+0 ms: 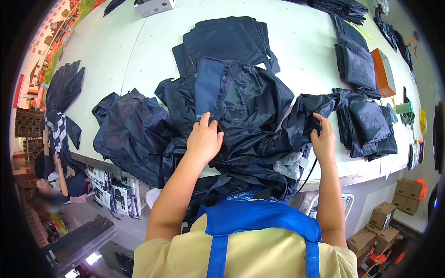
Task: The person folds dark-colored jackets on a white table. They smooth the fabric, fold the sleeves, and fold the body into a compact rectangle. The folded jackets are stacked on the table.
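Note:
A dark, shiny jacket [245, 97] is spread in front of me, with a zip and some grey mesh lining [288, 166] showing near the table's front edge. My left hand [205, 141] rests on its middle, the fingers apart and the tips against the cloth below a smooth, bluish panel [208, 88]. At the right, my right hand [323, 139] has its thumb and fingers closed on the jacket's sleeve [303, 116]. The cloth partly hides those fingertips. A crumpled dark garment [132, 129] lies left of the jacket.
Flat dark fabric pieces [222, 39] are piled beyond the jacket on the white table [153, 51]. Folded dark garments [366, 123] lie at the right, near an orange box [383, 74] and a green spool [404, 108]. A person [60, 171] works at the left edge. Cardboard boxes [382, 215] stand below right.

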Available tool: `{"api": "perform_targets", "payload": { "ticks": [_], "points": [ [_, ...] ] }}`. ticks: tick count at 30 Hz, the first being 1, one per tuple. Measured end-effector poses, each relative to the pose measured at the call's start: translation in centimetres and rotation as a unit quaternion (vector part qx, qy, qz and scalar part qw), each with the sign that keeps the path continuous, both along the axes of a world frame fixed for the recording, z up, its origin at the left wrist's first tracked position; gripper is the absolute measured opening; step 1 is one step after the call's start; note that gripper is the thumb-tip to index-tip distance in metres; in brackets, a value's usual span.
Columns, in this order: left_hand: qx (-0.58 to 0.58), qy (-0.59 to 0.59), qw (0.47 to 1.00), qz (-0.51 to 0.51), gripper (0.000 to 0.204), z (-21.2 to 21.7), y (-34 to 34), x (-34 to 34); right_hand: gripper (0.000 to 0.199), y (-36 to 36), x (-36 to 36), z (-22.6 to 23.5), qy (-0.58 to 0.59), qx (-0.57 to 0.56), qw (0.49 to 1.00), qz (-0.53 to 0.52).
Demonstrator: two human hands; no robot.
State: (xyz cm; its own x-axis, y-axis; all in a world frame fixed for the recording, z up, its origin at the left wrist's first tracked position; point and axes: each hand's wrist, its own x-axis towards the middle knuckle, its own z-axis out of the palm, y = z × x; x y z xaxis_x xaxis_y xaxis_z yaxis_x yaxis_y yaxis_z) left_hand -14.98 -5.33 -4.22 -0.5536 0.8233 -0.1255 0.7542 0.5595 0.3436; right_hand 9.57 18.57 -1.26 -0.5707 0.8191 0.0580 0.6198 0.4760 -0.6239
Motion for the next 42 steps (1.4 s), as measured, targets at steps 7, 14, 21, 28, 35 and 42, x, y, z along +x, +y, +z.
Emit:
{"api": "perform_targets", "payload": {
  "ticks": [7,14,21,28,35,42],
  "points": [
    [0.232,-0.078,0.966,-0.089,0.076,4.0,4.3,1.1,0.050,-4.7,-1.5,3.6,0.022,0.155,0.955,0.252],
    [0.213,-0.531,0.816,-0.083,0.055,5.7,7.5,2.1,0.041,-9.8,-2.4,4.1,0.048,0.113,0.861,0.494],
    [0.485,-0.138,0.837,-0.213,0.026,6.6,2.1,4.8,0.024,-9.9,1.6,0.0,0.385,-0.359,0.847,0.077],
    [0.445,-0.037,0.838,-0.313,0.021,6.4,0.6,6.7,0.020,-7.7,-0.7,1.5,0.455,-0.690,0.563,0.009],
    [0.304,-0.396,0.865,0.053,0.030,5.4,-1.3,6.5,0.041,-7.9,-0.2,4.5,0.415,-0.185,0.866,0.209],
    [0.269,-0.550,0.789,-0.041,0.067,9.2,-1.1,3.1,0.041,-9.6,-0.1,6.0,0.301,-0.081,0.902,0.299]
  ]
}}
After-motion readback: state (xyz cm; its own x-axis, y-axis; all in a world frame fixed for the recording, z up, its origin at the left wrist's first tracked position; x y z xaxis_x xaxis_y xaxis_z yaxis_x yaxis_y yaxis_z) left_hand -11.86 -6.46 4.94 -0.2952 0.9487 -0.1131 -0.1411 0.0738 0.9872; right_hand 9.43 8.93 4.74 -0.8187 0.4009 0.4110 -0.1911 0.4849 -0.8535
